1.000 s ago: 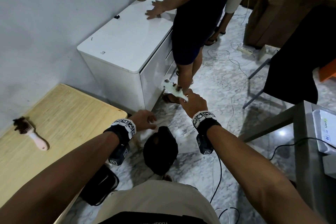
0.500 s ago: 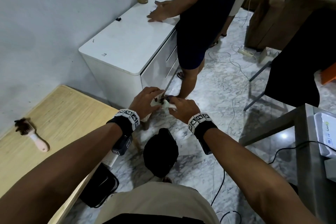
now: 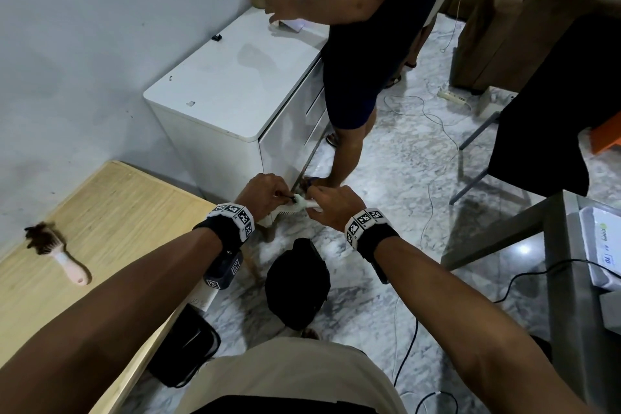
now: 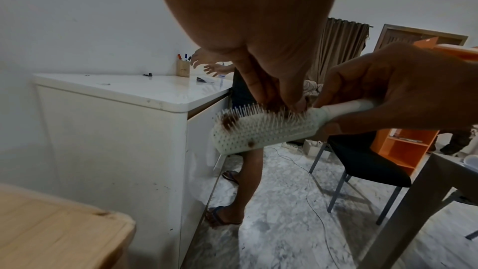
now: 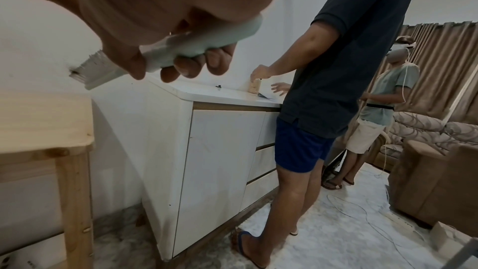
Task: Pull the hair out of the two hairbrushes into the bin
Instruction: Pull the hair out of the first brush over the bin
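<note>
My right hand (image 3: 331, 208) grips the handle of a pale green hairbrush (image 4: 261, 131), held level above the black bin (image 3: 297, 282) on the floor. My left hand (image 3: 268, 193) reaches into the bristles, and its fingertips (image 4: 289, 101) pinch a brown tuft of hair near the handle end. Small clumps of hair (image 4: 229, 123) still sit at the brush's far end. In the right wrist view my fingers (image 5: 186, 66) curl round the green handle (image 5: 196, 46). A pink-handled hairbrush (image 3: 55, 252) full of dark hair lies on the wooden table (image 3: 114, 212) at the left.
A white cabinet (image 3: 235, 84) stands just beyond my hands, with a person (image 3: 363, 54) standing at it. Cables (image 3: 433, 124) trail over the marble floor. A black chair (image 3: 551, 104) and a metal table (image 3: 568, 265) are on the right. A black bag (image 3: 184, 346) sits under the wooden table.
My hands came together over the bin. The left hand rose from beside the bin to the brush's bristles, and the right hand brought the brush down and closer.
</note>
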`<state>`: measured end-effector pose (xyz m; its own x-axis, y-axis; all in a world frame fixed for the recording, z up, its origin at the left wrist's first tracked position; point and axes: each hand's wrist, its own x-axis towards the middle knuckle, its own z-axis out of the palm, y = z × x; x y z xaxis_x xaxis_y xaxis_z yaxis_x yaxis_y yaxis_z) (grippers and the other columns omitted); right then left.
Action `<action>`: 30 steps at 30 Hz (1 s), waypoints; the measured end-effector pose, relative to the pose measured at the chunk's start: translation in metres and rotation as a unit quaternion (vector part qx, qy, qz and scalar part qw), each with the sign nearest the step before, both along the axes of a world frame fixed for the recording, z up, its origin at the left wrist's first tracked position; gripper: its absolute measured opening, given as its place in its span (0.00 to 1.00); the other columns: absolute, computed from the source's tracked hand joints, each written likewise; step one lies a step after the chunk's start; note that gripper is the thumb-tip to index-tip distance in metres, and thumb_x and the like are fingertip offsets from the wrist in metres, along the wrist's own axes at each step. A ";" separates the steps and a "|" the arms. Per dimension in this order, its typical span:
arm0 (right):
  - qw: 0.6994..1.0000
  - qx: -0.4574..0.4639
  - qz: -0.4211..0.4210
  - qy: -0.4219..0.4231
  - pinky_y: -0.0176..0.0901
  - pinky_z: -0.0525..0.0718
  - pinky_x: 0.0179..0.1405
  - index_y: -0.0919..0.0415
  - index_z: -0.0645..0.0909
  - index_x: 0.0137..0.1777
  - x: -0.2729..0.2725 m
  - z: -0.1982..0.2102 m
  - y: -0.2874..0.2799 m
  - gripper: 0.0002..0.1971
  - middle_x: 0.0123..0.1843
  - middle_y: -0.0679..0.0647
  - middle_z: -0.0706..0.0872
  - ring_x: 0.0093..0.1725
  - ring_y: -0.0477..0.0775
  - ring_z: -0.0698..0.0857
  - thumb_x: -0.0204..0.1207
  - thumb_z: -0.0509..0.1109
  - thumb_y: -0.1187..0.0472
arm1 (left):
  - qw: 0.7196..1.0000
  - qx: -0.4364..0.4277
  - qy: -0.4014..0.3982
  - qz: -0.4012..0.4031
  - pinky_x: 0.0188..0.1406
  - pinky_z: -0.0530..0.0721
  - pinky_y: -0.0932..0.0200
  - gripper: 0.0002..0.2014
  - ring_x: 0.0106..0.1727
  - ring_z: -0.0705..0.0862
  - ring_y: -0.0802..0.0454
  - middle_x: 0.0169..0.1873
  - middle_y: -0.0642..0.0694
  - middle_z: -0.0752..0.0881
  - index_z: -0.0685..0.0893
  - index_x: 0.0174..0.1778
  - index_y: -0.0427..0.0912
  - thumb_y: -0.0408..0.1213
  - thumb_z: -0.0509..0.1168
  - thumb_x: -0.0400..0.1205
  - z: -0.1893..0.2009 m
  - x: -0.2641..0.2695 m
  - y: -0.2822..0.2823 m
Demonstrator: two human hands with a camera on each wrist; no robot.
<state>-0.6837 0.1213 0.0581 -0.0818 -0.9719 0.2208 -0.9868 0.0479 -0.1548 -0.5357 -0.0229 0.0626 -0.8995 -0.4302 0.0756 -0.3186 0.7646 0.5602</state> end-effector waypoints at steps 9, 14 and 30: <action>0.999 0.013 -0.031 -0.042 0.43 0.69 0.28 0.60 0.79 0.45 0.001 -0.007 0.001 0.12 0.39 0.55 0.89 0.33 0.64 0.85 0.68 0.76 0.54 | 0.999 0.034 0.020 0.031 0.40 0.86 0.54 0.05 0.36 0.87 0.49 0.39 0.43 0.93 0.90 0.41 0.42 0.31 0.68 0.75 0.002 0.003 -0.003; 0.996 0.046 -0.057 -0.056 0.51 0.80 0.34 0.59 0.80 0.52 -0.003 -0.004 0.001 0.14 0.45 0.56 0.90 0.38 0.65 0.86 0.70 0.73 0.53 | 0.995 0.074 0.049 0.049 0.46 0.89 0.51 0.07 0.40 0.88 0.51 0.44 0.42 0.91 0.85 0.50 0.43 0.36 0.67 0.77 -0.005 0.005 -0.003; 0.998 0.023 -0.047 -0.040 0.44 0.75 0.26 0.59 0.80 0.45 -0.001 -0.007 0.004 0.14 0.38 0.54 0.89 0.31 0.63 0.85 0.66 0.77 0.54 | 0.995 0.078 -0.002 0.065 0.46 0.86 0.58 0.04 0.39 0.88 0.51 0.39 0.40 0.93 0.92 0.39 0.38 0.30 0.74 0.70 0.000 0.002 -0.007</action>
